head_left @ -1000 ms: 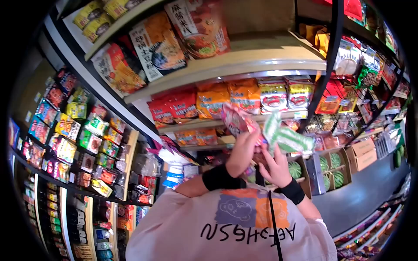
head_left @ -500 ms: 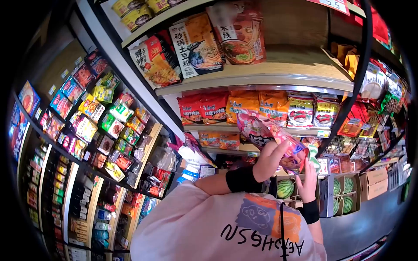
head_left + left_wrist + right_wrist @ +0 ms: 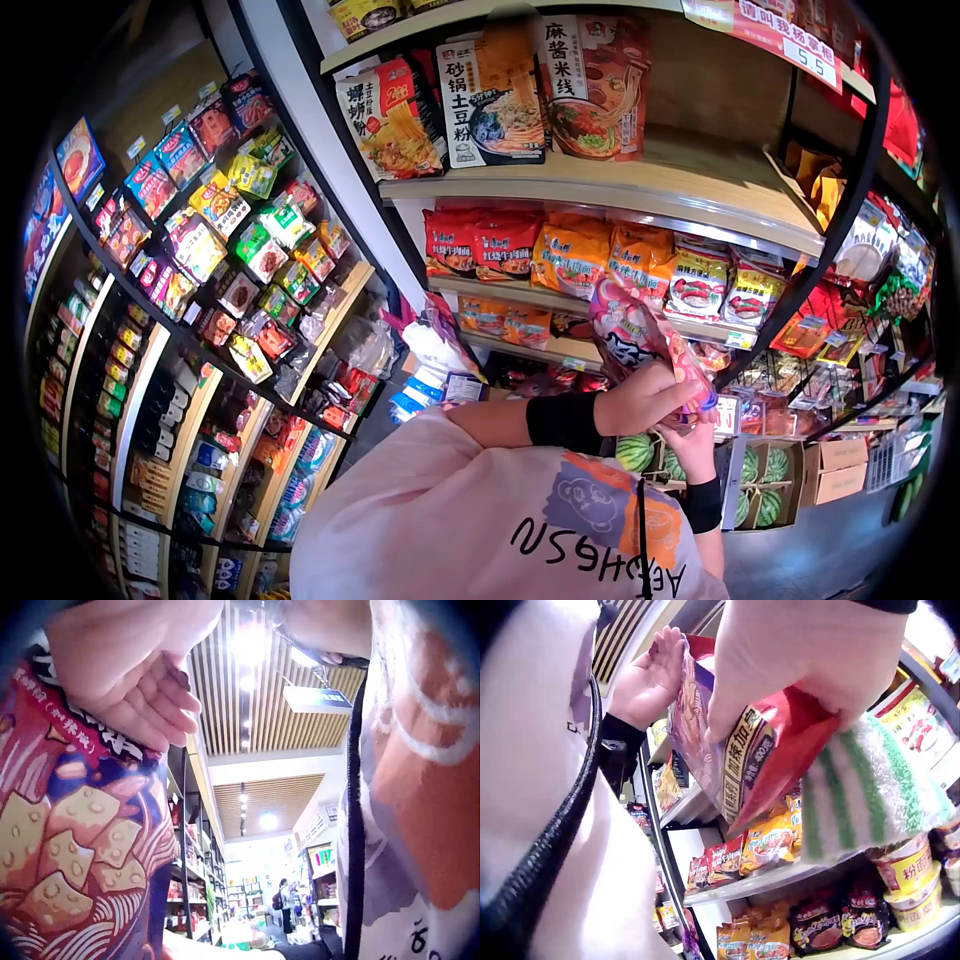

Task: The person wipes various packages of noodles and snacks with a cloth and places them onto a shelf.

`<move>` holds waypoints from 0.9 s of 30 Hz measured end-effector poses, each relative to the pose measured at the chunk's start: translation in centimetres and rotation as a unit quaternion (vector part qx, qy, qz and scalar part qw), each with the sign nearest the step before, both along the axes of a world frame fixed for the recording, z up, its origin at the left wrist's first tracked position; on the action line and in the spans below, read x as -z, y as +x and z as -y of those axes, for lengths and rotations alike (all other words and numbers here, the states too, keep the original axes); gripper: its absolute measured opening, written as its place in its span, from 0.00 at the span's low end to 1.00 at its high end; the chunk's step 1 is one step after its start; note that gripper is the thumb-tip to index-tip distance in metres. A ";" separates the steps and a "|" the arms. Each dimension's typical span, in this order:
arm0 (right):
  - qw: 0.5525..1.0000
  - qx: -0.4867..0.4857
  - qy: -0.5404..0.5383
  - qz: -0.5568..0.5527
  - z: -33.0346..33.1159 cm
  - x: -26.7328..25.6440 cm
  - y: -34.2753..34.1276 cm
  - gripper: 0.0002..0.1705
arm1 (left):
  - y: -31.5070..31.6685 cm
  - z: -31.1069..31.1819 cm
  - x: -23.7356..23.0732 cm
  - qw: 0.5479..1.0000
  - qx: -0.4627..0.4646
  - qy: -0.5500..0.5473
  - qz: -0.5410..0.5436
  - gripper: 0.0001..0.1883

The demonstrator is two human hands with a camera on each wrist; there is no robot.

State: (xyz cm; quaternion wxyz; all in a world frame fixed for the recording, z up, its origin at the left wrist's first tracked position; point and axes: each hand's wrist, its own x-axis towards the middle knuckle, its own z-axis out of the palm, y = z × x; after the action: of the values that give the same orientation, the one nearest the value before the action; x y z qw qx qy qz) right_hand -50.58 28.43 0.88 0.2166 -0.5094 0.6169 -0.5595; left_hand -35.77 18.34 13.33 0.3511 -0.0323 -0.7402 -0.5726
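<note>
A purple-and-red noodle packet (image 3: 640, 335) is held slantwise before the chest. In the right wrist view my right hand (image 3: 802, 664) grips its red end, and a green-and-white striped towel (image 3: 862, 791) hangs from under that hand. The head view hides the towel. My left hand (image 3: 640, 400) lies against the packet's side; in the right wrist view its fingers (image 3: 671, 656) are extended along the edge, palm showing. Noodles and tofu pieces are printed on the packet front (image 3: 82, 855), close below the left hand (image 3: 127, 660) in the left wrist view.
A shelf (image 3: 640, 185) ahead carries upright noodle pouches (image 3: 490, 100); red packets (image 3: 480, 245) and orange packets (image 3: 575, 255) stand below. Hanging snacks (image 3: 220, 235) line the left rack. Boxed watermelons (image 3: 765, 480) and a brown carton (image 3: 835, 470) are at lower right.
The head view has swung so the shelf sits lower and further right. My right hand has come under the packet's lower end, and the towel has dropped out of sight behind it.
</note>
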 end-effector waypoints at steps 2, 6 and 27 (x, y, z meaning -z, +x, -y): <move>1.000 -0.010 0.010 0.014 0.3 2.9 -0.6 0.40 | 0.1 -0.1 -0.9 1.000 0.023 -0.005 -0.012 0.18; 0.999 -0.024 0.030 -0.031 0.3 3.7 -0.2 0.35 | -0.9 -0.1 -0.2 0.993 0.019 -0.110 -0.035 0.19; 0.910 0.042 -0.123 0.395 1.3 1.4 -1.9 0.33 | -6.3 -3.0 -4.6 0.920 0.047 -0.355 -0.159 0.12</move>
State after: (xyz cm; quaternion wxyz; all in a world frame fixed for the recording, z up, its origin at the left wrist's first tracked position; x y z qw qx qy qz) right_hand -52.45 27.13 -0.56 0.3546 -0.2434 0.4285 -0.7946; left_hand -42.03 21.30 17.93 0.4022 -0.2800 -0.8271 -0.2753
